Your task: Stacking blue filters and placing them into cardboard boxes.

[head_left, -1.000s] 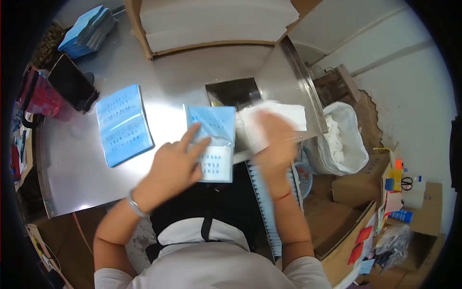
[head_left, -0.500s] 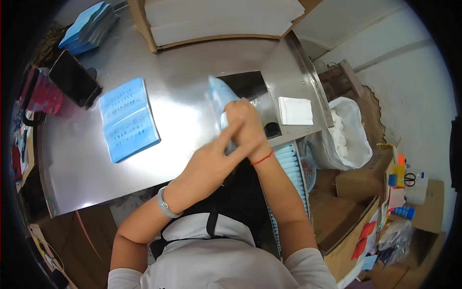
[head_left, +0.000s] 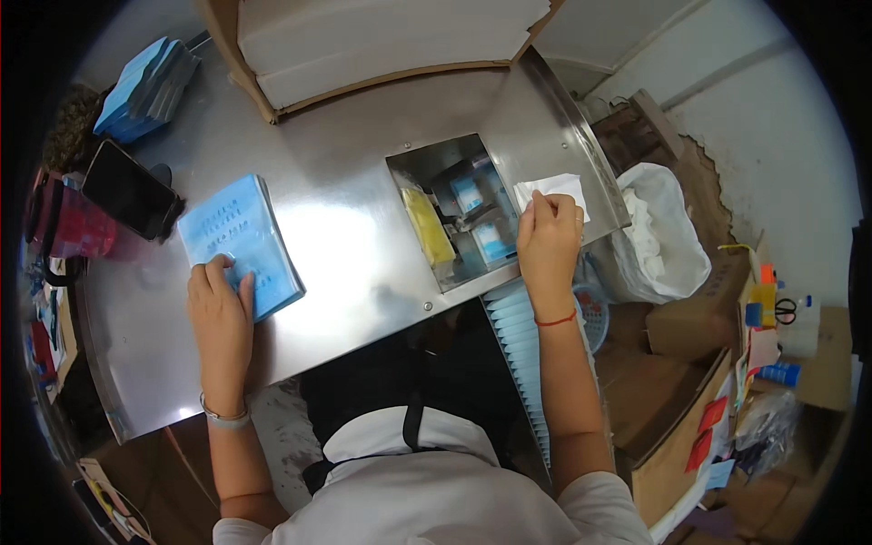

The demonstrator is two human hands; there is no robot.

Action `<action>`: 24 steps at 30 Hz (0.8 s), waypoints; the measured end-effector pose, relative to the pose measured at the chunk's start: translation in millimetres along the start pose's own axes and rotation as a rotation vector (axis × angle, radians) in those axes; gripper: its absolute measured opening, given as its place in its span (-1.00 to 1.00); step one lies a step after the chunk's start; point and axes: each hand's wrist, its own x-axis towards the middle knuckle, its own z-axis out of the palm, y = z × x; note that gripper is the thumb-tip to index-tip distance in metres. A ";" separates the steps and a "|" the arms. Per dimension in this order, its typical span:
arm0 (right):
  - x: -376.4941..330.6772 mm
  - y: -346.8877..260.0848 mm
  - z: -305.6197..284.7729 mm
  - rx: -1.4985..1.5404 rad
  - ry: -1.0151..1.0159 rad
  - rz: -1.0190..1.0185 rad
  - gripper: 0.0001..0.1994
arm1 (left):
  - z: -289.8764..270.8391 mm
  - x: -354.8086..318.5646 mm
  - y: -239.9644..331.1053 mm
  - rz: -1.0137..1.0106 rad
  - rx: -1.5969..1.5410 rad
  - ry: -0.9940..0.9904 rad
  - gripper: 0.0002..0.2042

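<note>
Flat on the metal table at the left lies a stack of blue printed packets (head_left: 238, 218) with a glossy clear cover. My left hand (head_left: 220, 304) rests on the lower part of the top packet, fingers slightly bent and apart. On the right side, a small stack of white folded paper sheets (head_left: 565, 188) sits near the table edge. My right hand (head_left: 552, 241) pinches the near edge of the top sheet between thumb and forefinger. Between the hands, a rectangular opening (head_left: 428, 306) in the tabletop shows a yellow piece (head_left: 427, 227) and blue-and-white pieces (head_left: 491, 242) inside.
A carton of white paper (head_left: 381, 41) stands at the back. Far left are more blue packets (head_left: 141, 86), a phone (head_left: 132, 191) and a pink cup (head_left: 86, 222). A white-lined bin (head_left: 677, 236) stands off the right edge, and pale blue packets (head_left: 520, 345) are lined up below the table.
My hands, together over the opening with a blue-and-white packet, have parted. The left went to the blue stack, the right to the white sheets. Nothing covers the opening now.
</note>
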 end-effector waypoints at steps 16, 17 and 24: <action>0.9 -50.2 -58.0 0.540 0.078 -0.245 -0.64 | 28.9 -27.6 109.0 0.550 -0.042 -0.215 -0.54; -17.2 -77.7 -63.9 0.647 -0.139 -0.437 -0.68 | 25.3 -24.2 103.7 0.580 -0.042 -0.204 -0.49; -11.4 -117.4 -2.8 0.344 -0.293 -0.414 -0.84 | 44.5 -36.5 103.3 0.516 -0.117 0.031 -0.61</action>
